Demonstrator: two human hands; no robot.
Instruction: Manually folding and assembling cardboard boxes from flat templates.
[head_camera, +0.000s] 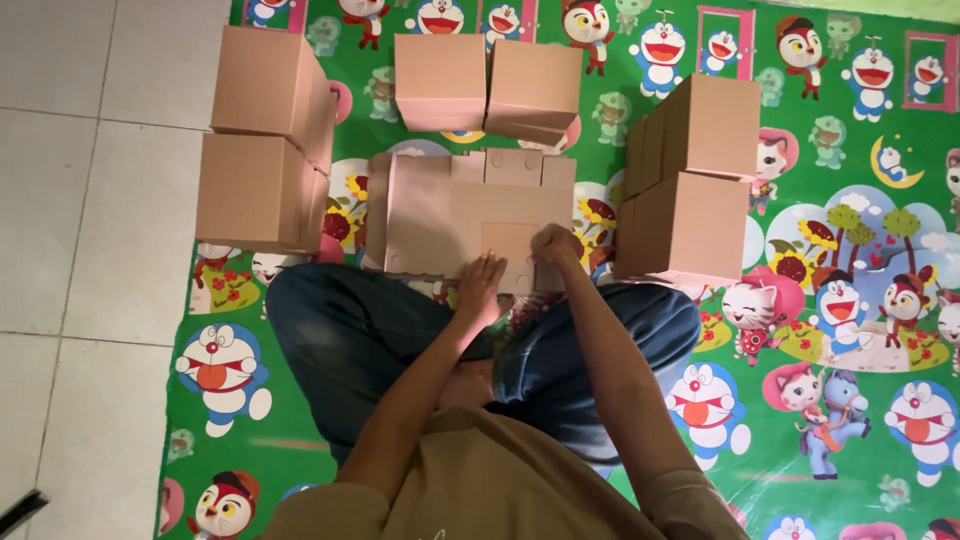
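A flat, unfolded brown cardboard box blank (440, 215) lies on the cartoon mat just beyond my crossed legs. My left hand (481, 285) presses flat on its near edge, fingers together. My right hand (553, 245) rests beside it on the near right part of the blank, fingers curled and pinching a small flap there. Several tabs stick out along the far edge of the blank.
Folded brown boxes ring the blank: two stacked at the left (262, 190), two at the back (485, 85), several at the right (690, 170). The green cartoon mat (830, 330) covers the floor; white tiles (90, 200) lie to the left.
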